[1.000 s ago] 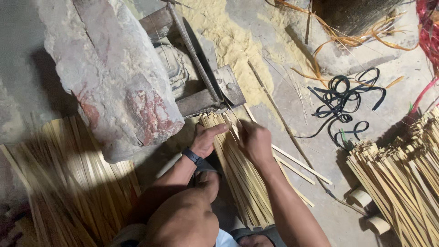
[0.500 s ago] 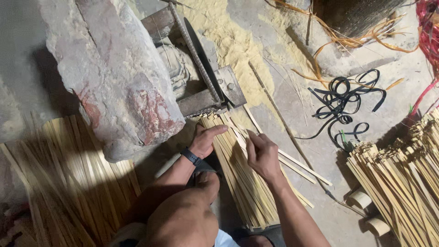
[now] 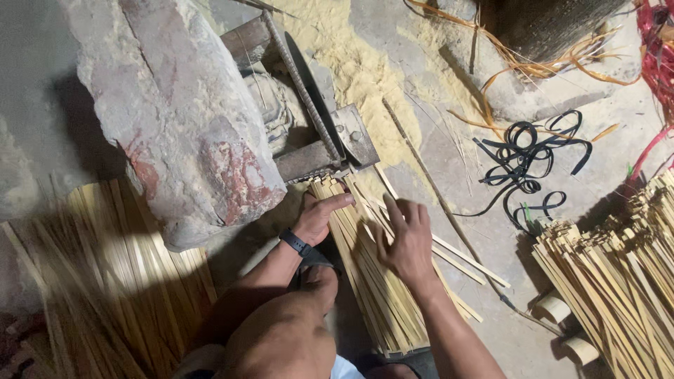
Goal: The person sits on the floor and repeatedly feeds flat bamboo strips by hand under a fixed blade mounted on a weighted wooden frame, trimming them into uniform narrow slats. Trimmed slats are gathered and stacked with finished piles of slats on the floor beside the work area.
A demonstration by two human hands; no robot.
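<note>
Spreading flat, the fingers (image 3: 393,214) of your right hand (image 3: 406,242) lie open and fanned across the bundle of pale bamboo strips (image 3: 368,281), palm down, pressing rather than gripping; nothing is pinched between them. Your left hand (image 3: 319,216) sits just beside it at the bundle's far end, fingers extended and together, tips pointing toward the metal cutting fixture (image 3: 319,147), resting on the strip ends with an open hand. A dark wristband (image 3: 296,243) circles your left wrist. The bundle runs lengthwise from the fixture back toward your knee (image 3: 284,337), lying on the ground between both forearms, its far ends touching or nearly touching the fixture's rusted plate; whether they sit inside it cannot be told. A few loose strips (image 3: 456,256) angle off to the right of the bundle. Left of the fixture, a large rough stone slab (image 3: 175,119) with reddish patches leans over the ground. Yellow sawdust (image 3: 358,70) is heaped beyond the fixture. Further left a blurred fan of strips (image 3: 98,281) covers the floor. To the right, well apart, lie tangled black straps (image 3: 526,161), a second stack of strips (image 3: 618,274), and two small tape rolls (image 3: 562,326).
</note>
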